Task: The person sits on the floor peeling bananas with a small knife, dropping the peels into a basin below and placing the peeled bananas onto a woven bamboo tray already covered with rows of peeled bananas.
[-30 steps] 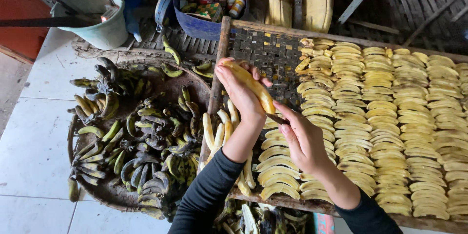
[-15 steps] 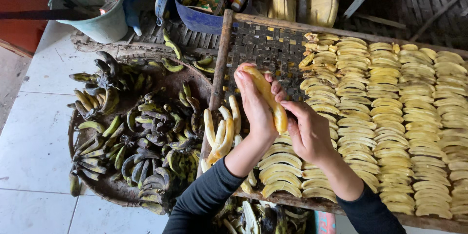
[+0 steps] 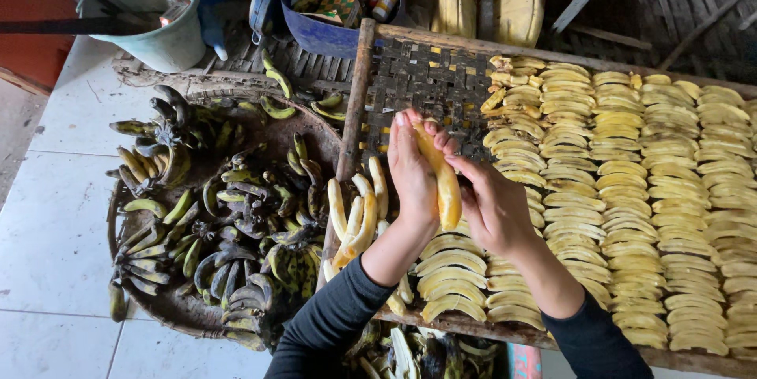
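A peeled yellow banana (image 3: 441,178) stands nearly upright between my two hands. My left hand (image 3: 412,178) presses flat against its left side. My right hand (image 3: 493,204) grips it from the right, fingers curled toward the fruit. Both hands hover over a woven bamboo drying rack (image 3: 426,79). Rows of flattened yellow banana slices (image 3: 631,190) cover the rack to the right and below my hands. Three peeled whole bananas (image 3: 355,217) lean at the rack's left edge.
A round woven tray (image 3: 311,130) on the left holds several bunches of dark green unpeeled bananas (image 3: 229,229). A pale bucket (image 3: 158,24) and a blue tub (image 3: 331,32) of bottles stand at the back. White floor tiles (image 3: 47,221) lie at left.
The hands with the banana have shifted slightly down and toward me, and the banana now stands more upright between the palms. The view has drifted a little.
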